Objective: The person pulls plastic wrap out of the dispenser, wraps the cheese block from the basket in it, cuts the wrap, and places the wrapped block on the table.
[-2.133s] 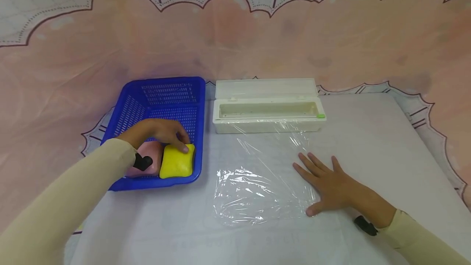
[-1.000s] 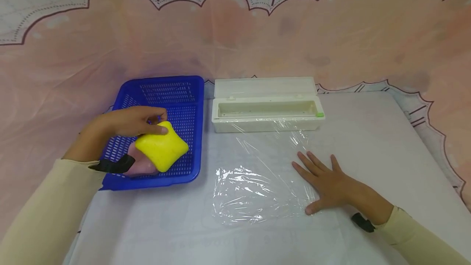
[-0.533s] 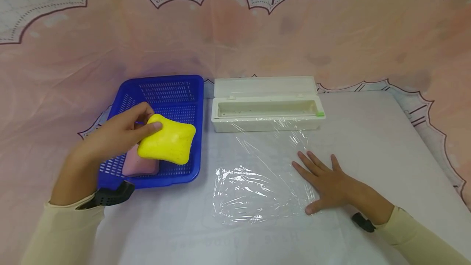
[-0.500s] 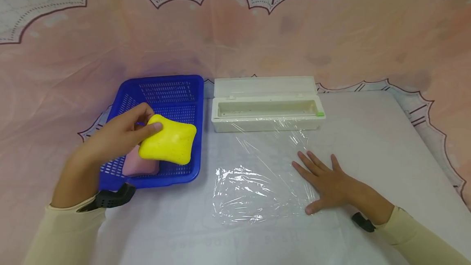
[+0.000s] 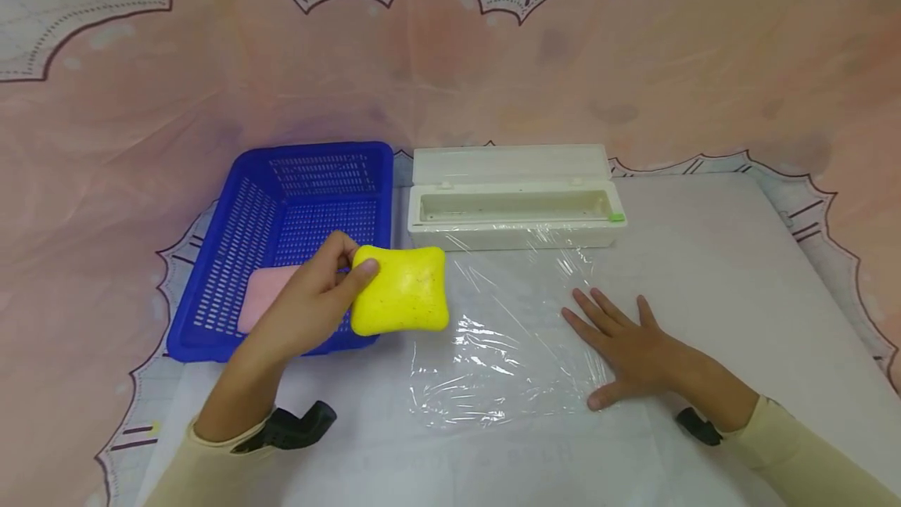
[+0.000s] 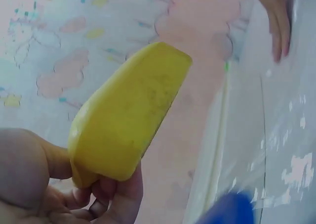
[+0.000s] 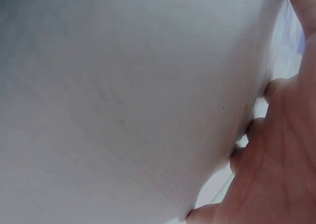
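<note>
A yellow pillow-shaped block (image 5: pixel 400 291), soap-like with one flat face, is held by its left side between the thumb and fingers of my left hand (image 5: pixel 310 303). In the head view it overlaps the blue basket's right edge and the left part of the cling film (image 5: pixel 493 358). The left wrist view shows the block (image 6: pixel 128 115) tilted, its near end between thumb and fingers. My right hand (image 5: pixel 637 354) lies with fingers spread on the film's right edge. Film runs from a white dispenser box (image 5: pixel 517 238) whose lid stands up.
The blue basket (image 5: pixel 385 178) stands at the left, with a pink block (image 5: pixel 266 296) in it, partly behind my left hand. White cloth (image 5: pixel 711 257) covers the table. A patterned curtain (image 5: pixel 493 77) hangs behind.
My left hand has lifted the yellow block out of the basket, turned it, and carried it right to the film's left side. The right hand has stayed in place.
</note>
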The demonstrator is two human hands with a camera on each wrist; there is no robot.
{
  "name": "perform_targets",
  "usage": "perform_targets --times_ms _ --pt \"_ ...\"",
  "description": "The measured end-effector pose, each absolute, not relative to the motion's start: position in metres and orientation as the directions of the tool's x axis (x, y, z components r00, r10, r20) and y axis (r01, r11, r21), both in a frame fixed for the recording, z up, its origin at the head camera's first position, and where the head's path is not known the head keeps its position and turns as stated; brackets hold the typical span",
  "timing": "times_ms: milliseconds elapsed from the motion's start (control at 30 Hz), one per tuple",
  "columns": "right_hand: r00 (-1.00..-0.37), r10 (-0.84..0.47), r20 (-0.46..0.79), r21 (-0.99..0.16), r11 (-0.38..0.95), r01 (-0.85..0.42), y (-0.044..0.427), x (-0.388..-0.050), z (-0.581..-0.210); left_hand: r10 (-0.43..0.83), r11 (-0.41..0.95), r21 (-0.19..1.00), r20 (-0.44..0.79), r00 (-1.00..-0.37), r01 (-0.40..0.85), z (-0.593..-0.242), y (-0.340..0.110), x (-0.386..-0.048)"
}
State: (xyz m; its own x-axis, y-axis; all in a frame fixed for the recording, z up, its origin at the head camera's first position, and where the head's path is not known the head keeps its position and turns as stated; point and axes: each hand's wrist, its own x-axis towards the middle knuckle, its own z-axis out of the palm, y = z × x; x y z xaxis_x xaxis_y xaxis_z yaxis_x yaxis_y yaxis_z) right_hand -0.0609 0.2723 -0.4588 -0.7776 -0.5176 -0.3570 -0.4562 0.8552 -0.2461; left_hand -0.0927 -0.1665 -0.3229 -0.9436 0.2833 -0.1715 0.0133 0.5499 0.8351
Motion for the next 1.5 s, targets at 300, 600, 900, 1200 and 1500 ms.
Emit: perform_targets --times_ms 300,600,900,1200,1500 --pt "-0.788 -0.499 -0.362 -0.218 0.867 -0.448 0.273 -0.059 -0.460 0.338 0.385 0.922 -0.192 -0.921 -0.050 -0.347 -0.124 -0.085" --pt "-0.789 -0.485 -0.377 -0.204 0.874 -0.441 0.271 -0.059 -0.456 0.397 0.340 0.935 -0.236 -0.887 -0.096 -0.379 -0.089 -0.088" --pt "-0.792 -0.488 -0.366 -0.172 0.872 -0.458 0.272 -0.058 -0.457 0.417 0.388 0.916 -0.276 -0.866 -0.105 -0.419 -0.058 -0.102" --pt "-0.791 -0.486 -0.371 -0.177 0.873 -0.454 0.270 -0.059 -0.459 0.432 0.490 0.871 -0.274 -0.860 -0.031 -0.444 -0.045 -0.107" --pt "-0.790 -0.481 -0.380 -0.182 0.876 -0.446 0.268 -0.059 -0.457 0.414 0.554 0.832 -0.248 -0.876 0.026 -0.453 -0.039 -0.105"
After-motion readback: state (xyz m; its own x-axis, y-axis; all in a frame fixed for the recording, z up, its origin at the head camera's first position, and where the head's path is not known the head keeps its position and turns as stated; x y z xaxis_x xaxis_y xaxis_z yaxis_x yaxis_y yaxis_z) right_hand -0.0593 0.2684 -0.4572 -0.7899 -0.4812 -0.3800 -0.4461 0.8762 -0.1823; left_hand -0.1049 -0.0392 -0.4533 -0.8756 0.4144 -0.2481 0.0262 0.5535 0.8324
